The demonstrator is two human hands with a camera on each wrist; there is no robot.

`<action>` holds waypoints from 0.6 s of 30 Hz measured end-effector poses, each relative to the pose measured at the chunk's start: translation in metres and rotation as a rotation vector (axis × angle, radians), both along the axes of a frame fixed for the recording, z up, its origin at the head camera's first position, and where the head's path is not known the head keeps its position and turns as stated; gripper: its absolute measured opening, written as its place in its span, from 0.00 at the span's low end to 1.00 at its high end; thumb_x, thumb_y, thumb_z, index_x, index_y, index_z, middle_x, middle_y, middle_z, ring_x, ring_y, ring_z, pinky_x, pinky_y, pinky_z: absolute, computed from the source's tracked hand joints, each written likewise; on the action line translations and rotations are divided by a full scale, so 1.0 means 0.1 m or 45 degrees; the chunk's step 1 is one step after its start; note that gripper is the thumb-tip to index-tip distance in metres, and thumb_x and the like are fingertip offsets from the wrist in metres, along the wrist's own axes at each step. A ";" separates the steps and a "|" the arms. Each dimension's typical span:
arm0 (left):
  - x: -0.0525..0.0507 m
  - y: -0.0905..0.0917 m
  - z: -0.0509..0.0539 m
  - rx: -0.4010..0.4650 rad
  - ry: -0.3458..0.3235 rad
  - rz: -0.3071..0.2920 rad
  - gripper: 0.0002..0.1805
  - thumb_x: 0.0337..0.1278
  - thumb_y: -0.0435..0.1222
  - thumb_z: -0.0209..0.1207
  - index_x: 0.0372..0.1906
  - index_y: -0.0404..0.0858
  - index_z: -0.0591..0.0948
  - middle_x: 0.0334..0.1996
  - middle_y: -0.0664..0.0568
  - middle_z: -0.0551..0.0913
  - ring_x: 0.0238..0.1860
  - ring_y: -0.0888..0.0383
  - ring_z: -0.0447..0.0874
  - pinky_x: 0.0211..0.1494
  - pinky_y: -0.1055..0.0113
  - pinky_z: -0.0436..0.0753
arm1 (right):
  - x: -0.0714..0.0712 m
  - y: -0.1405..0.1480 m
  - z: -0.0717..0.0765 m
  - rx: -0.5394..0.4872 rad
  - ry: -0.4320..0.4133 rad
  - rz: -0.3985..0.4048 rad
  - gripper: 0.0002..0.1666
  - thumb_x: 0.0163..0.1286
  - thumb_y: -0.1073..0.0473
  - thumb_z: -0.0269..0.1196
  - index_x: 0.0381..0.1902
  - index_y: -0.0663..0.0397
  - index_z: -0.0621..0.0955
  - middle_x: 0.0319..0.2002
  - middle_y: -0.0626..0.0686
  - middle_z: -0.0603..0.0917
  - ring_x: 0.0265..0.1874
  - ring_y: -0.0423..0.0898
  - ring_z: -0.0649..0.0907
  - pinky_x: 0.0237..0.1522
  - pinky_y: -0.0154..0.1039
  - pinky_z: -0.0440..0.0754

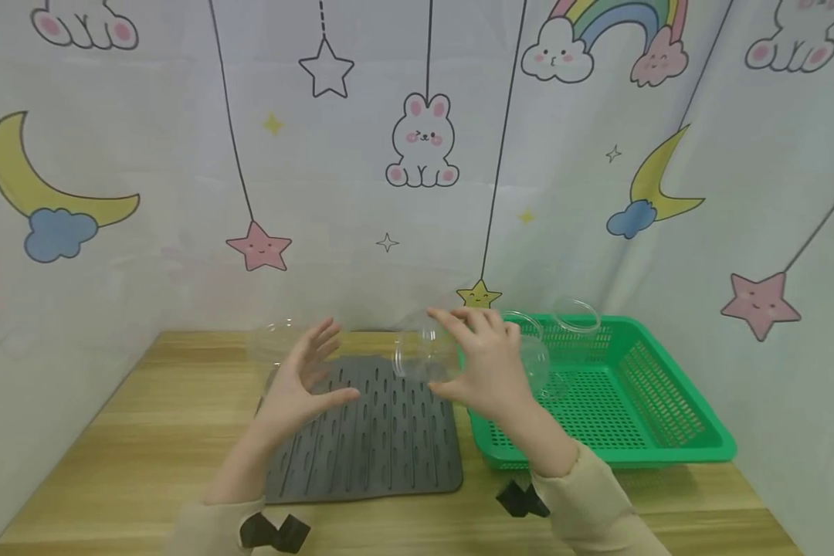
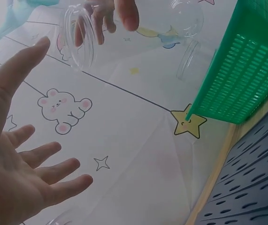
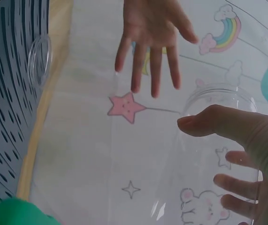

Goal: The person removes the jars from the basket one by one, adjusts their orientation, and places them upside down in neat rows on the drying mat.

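My right hand [image 1: 489,363] grips a clear, see-through cup [image 1: 413,355] lying on its side in the air, its rim facing left. In the right wrist view the thumb and spread fingers curl round the cup [image 3: 218,93]. My left hand [image 1: 295,398] is held above the drying mat's left side, fingers spread and thumb apart. Nothing lies in its palm, as the left wrist view shows. Behind the left hand, another clear cup [image 1: 274,340] is at the grey slotted mat's [image 1: 361,440] far left corner, partly hidden. More clear cups [image 1: 577,318] are in the green basket.
A green plastic basket [image 1: 667,455] with perforated walls stands right of the mat on the wooden table [image 1: 111,448]. A white cloth [image 1: 361,193] printed with rabbits, stars and moons hangs behind the table.
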State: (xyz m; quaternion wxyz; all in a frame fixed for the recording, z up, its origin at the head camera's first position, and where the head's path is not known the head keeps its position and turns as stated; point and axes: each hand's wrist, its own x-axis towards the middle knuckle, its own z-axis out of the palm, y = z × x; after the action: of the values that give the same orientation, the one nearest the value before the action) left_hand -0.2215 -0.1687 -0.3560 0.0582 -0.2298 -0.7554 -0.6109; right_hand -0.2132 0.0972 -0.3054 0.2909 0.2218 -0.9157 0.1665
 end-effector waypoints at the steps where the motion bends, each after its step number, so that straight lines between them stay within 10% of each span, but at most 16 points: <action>1: 0.00 0.02 -0.02 0.000 0.001 -0.012 0.52 0.50 0.27 0.69 0.77 0.42 0.52 0.76 0.40 0.56 0.74 0.36 0.54 0.72 0.35 0.61 | 0.00 -0.04 -0.04 0.025 0.000 -0.004 0.56 0.32 0.48 0.84 0.64 0.42 0.75 0.55 0.54 0.79 0.53 0.56 0.73 0.44 0.52 0.67; 18: 0.00 0.37 -0.12 0.021 -0.143 -0.115 0.50 0.51 0.35 0.71 0.77 0.46 0.55 0.76 0.44 0.57 0.75 0.38 0.55 0.69 0.35 0.66 | 0.03 -0.35 -0.32 0.235 0.118 0.014 0.51 0.35 0.45 0.82 0.62 0.42 0.77 0.53 0.50 0.79 0.52 0.52 0.73 0.44 0.51 0.68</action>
State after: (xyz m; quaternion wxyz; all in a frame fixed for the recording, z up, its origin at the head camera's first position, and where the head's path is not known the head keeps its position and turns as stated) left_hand -0.2213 -0.1319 -0.3682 -0.0102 -0.2285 -0.7414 -0.6309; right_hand -0.2101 0.0626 -0.3375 0.3102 0.2603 -0.9115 0.0727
